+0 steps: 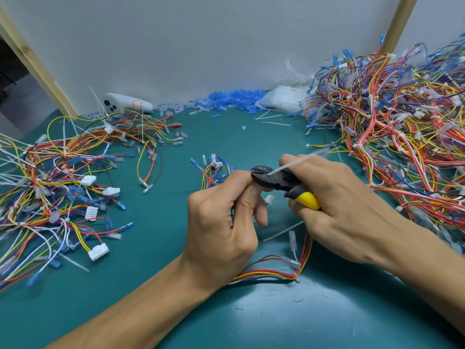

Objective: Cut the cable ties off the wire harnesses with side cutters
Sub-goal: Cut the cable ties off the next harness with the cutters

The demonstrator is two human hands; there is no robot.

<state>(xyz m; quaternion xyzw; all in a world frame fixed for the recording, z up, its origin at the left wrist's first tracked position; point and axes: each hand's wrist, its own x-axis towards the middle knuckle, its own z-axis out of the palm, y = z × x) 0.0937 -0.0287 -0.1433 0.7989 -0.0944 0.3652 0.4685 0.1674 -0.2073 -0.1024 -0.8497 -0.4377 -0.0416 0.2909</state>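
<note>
The person's left hand [221, 222] was raised a little over the middle of the green counter [151, 268], its fingers [259, 210] curled round a small harness [271, 272]. Red, yellow and black wires of that harness trailed out below the wrist onto the counter, and its blue-tipped ends [214, 170] fanned out beyond the knuckles.

The right hand [344, 205] was just beside the left. Its fingers were wrapped tightly round the yellow and black handles of the side cutters [270, 177], whose black head pointed left and touched the left thumb. A white cable tie [299, 161] ran from the cutter blades up and to the right across the right index finger. The blades seemed to be closed on its end, though the tie's far tip was blurred.

A large heap of harnesses [402, 137] filled the right side of the counter and rose against the white wall [201, 46]. A smaller, looser heap [55, 187] with white plugs lay on the left.

A loose tie [283, 231] lay on the counter under the right hand. Along the foot of the wall were a drift of blue sleeves [234, 98], a clear plastic bag [284, 98] and a white handheld device [128, 105] with round buttons.
</note>
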